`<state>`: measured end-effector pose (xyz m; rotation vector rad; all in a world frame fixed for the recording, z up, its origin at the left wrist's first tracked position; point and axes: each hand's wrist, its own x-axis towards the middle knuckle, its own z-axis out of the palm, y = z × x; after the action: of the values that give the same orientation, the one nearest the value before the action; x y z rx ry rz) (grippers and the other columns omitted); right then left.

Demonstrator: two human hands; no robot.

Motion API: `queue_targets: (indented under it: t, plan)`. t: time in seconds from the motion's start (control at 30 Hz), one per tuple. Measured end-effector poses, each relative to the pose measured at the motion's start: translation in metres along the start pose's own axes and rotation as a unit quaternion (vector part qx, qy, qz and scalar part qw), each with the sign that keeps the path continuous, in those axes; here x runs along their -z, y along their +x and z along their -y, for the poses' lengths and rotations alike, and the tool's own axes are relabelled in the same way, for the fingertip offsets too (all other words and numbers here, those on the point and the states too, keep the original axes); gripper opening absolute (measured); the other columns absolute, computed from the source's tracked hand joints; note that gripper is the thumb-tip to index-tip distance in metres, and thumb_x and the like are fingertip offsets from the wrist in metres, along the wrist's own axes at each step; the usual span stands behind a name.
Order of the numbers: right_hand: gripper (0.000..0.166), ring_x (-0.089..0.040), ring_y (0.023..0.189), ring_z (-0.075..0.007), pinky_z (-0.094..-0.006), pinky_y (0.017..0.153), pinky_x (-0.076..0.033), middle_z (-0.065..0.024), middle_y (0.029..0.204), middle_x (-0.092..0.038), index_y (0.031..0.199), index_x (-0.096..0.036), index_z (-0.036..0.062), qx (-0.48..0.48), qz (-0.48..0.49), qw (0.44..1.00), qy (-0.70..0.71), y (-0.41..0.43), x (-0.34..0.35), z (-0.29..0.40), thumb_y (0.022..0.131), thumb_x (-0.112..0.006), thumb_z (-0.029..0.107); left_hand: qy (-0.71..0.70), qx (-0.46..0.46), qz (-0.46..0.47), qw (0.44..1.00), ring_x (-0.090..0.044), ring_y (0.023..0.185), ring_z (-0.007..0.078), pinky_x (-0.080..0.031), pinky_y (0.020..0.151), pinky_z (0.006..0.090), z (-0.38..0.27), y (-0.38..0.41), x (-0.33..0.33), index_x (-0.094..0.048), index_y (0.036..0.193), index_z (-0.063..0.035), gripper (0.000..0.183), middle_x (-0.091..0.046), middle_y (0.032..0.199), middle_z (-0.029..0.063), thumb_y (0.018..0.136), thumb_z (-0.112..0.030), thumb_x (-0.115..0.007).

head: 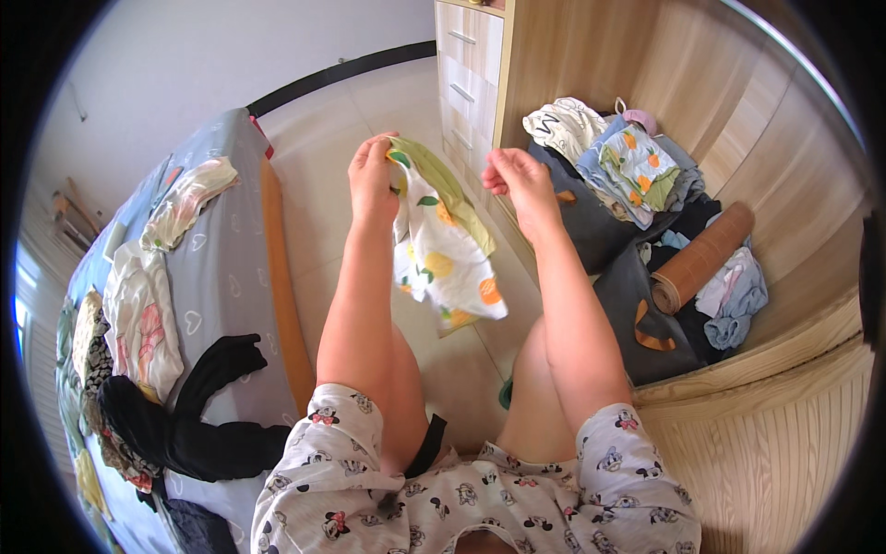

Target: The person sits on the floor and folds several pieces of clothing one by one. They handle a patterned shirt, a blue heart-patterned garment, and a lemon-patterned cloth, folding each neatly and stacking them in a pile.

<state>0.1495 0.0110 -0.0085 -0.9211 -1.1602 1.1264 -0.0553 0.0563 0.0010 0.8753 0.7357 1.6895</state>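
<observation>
My left hand (372, 173) grips a white garment with a lemon and orange print (439, 260) by its upper corner. The cloth hangs down over the floor between my knees, with a plain olive-green part (450, 190) along its right side. To the right of the cloth and apart from it, my right hand (520, 187) is raised with its fingers curled in. Nothing shows in that hand. Beyond it, a folded cloth with a similar orange print (640, 166) lies on a clothes pile in the wardrobe.
A bed (228, 277) on the left bears a pale printed garment (142, 311) and black clothing (208, 429). At right, the wardrobe (581, 62) holds dark fabric storage boxes (637, 318), a rolled brown mat (702, 260) and jeans (730, 325). Drawers (471, 83) stand ahead.
</observation>
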Motion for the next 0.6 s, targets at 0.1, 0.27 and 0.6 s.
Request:
queue_targets:
  t: [0.1,0.27,0.6]
  plan:
    - [0.026,-0.060,0.080,-0.0129,-0.0276,0.075,-0.048,-0.0043,0.085,-0.063,0.096,-0.060,0.0014,0.057,0.085,0.986,-0.132,-0.015,-0.019,0.008,0.085,-0.063,0.025,-0.006,-0.007,0.001,1.000,-0.058,0.079,0.0142,-0.048,0.069,0.0271,0.007,-0.004,-0.007,-0.060,0.096,0.0007,0.017,-0.061,0.084,0.0075,0.088,-0.011,-0.050]
    - [0.044,-0.063,0.081,-0.0261,-0.0367,0.076,-0.049,-0.0120,0.092,-0.064,0.101,-0.059,-0.0008,0.082,0.093,0.891,-0.437,-0.014,-0.025,-0.023,0.072,-0.074,0.030,0.012,0.013,0.007,1.000,-0.057,0.080,0.0169,-0.048,0.069,0.0276,0.006,-0.017,-0.018,-0.054,0.096,0.0006,0.014,-0.057,0.090,0.0091,0.088,-0.010,-0.050]
    - [0.054,-0.060,0.093,-0.0244,-0.0329,0.080,-0.048,-0.0145,0.098,-0.063,0.105,-0.057,-0.0016,-0.114,0.143,0.867,-0.464,0.007,0.007,-0.050,0.065,-0.077,0.027,-0.133,-0.040,-0.055,0.989,-0.057,0.076,0.0172,-0.051,0.066,0.0270,-0.015,-0.006,-0.007,-0.048,0.091,-0.0008,0.006,-0.054,0.087,0.0089,0.087,-0.005,-0.049]
